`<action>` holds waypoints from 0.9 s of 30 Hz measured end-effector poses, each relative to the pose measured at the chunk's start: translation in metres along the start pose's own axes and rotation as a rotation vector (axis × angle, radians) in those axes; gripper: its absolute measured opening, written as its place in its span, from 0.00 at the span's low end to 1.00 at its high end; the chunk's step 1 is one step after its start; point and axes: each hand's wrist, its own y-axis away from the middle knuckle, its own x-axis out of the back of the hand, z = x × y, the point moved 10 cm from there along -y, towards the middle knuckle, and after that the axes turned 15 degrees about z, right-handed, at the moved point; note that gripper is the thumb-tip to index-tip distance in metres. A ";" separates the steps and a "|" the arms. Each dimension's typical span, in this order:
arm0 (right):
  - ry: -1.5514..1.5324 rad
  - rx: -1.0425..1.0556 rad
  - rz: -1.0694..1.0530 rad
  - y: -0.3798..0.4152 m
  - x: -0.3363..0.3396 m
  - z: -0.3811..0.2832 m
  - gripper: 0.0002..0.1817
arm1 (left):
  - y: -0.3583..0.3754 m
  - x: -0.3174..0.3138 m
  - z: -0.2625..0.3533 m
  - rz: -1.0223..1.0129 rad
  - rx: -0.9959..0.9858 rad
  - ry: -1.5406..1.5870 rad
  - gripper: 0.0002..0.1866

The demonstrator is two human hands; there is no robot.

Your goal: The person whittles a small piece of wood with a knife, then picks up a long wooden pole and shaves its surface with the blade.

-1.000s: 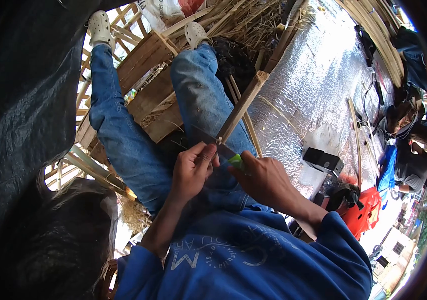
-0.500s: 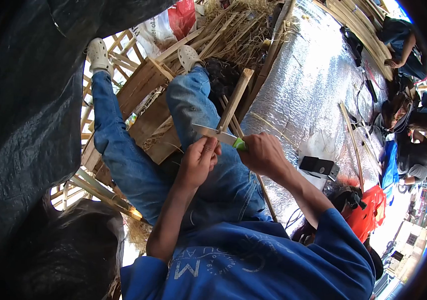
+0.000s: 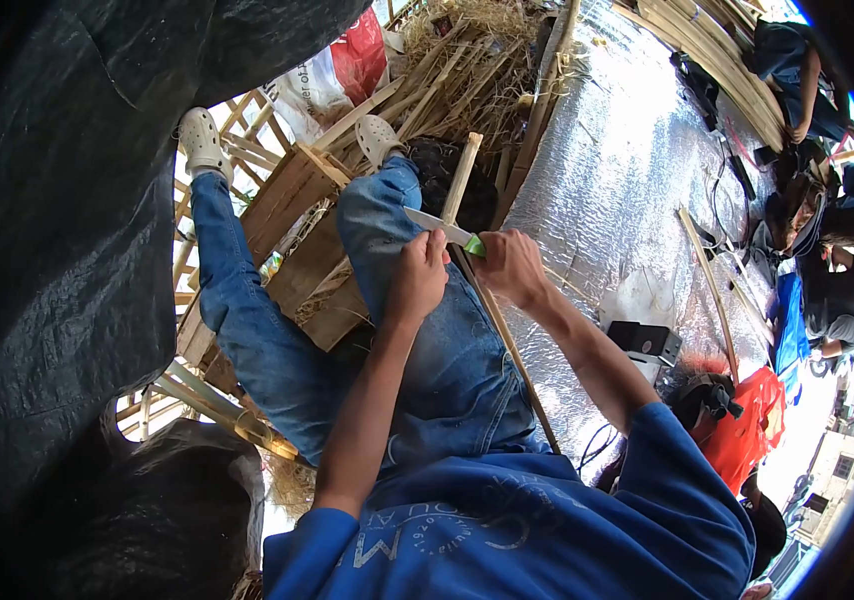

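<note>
The wooden stick (image 3: 462,175) was taken as the reference for all positions.

Change observed: both hands had been shifted outward together with the stick, and the knife (image 3: 434,224) had been carried along. The exposed length of stick beyond the blade appeared shorter than one second before. By judgement, either the blade had been advanced toward the stick's far end or the stick had been tilted away; which of the two could not be told. For the work in hand, this was judged to mean that blade and stick were being kept together while both were moved. No fresh cut could be made out.

Position of the stick: its far end was pointed outward, beyond both hands, and its near part was concealed by the left hand (image 3: 425,272).

Left hand: the fingers were closed on the near part of the stick, just beside the blade. Whether the blade was touched by the fingertips could not be told.

Right hand (image 3: 512,265): it was placed to the right of the stick and curled around the green handle (image 3: 475,245). The blade was set across the stick, with its tip projected to the left.

Surroundings: the jeans (image 3: 367,210) were seen to the left of the stick, a long thin strip (image 3: 510,355) below and to the right of it, and a silver sheet (image 3: 612,170) farther to the right.
</note>
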 end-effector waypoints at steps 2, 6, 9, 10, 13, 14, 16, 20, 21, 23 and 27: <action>-0.035 0.032 0.020 -0.003 -0.001 -0.002 0.11 | 0.001 -0.008 -0.004 -0.154 0.004 0.059 0.14; -0.071 -0.070 0.114 -0.021 -0.003 0.022 0.13 | 0.017 0.000 0.001 -0.210 0.127 0.270 0.15; -0.080 -0.224 0.154 -0.037 0.000 0.048 0.15 | 0.029 0.000 -0.002 -0.323 0.140 0.175 0.13; -0.103 -0.188 0.131 -0.039 -0.001 0.045 0.15 | 0.028 0.000 0.000 -0.303 0.080 0.098 0.13; -0.138 -0.139 0.117 -0.041 0.001 0.035 0.15 | 0.044 0.002 0.013 -0.247 0.053 0.000 0.14; -0.147 -0.127 0.108 -0.039 0.002 0.031 0.15 | 0.053 0.002 0.010 -0.278 0.095 0.079 0.14; -0.152 -0.197 0.018 -0.036 0.000 0.032 0.15 | 0.065 0.002 0.005 -0.301 0.153 0.160 0.14; -0.053 -0.062 0.034 -0.052 -0.005 0.027 0.14 | 0.066 0.011 -0.009 -0.250 0.201 0.150 0.14; -0.057 -0.062 0.036 -0.058 -0.007 0.027 0.14 | 0.064 0.011 -0.016 -0.241 0.239 0.161 0.15; 0.073 0.014 -0.051 -0.069 -0.025 0.026 0.13 | 0.061 0.013 -0.026 -0.229 0.279 0.202 0.15; 0.085 0.160 -0.009 -0.082 -0.036 0.018 0.11 | 0.053 0.026 -0.029 -0.109 0.120 0.043 0.17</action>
